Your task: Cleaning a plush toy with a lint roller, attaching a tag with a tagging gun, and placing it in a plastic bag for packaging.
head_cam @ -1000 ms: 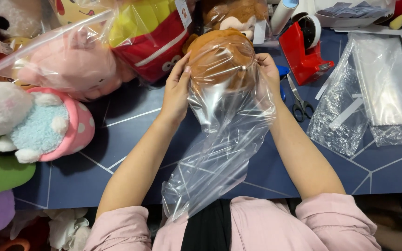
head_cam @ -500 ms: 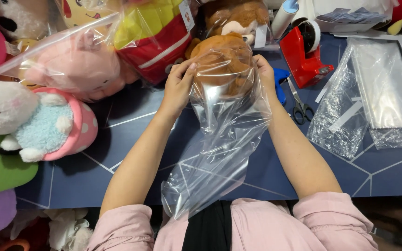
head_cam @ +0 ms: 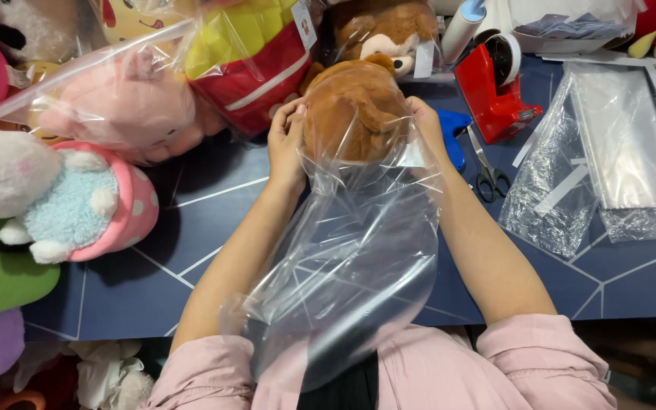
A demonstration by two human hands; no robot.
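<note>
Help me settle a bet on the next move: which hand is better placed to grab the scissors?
Right, probably. The right hand grips the clear bag on the brown plush beside the scissors; the left hand holds the far side.

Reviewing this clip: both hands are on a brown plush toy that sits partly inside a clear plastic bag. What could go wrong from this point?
1. The clear plastic bag is thin and creased; the left hand and right hand press it tight around the brown plush toy, so it might tear or slip.
2. The scissors and red tape dispenser lie close beside the right hand; a sideways move could knock them.
</note>
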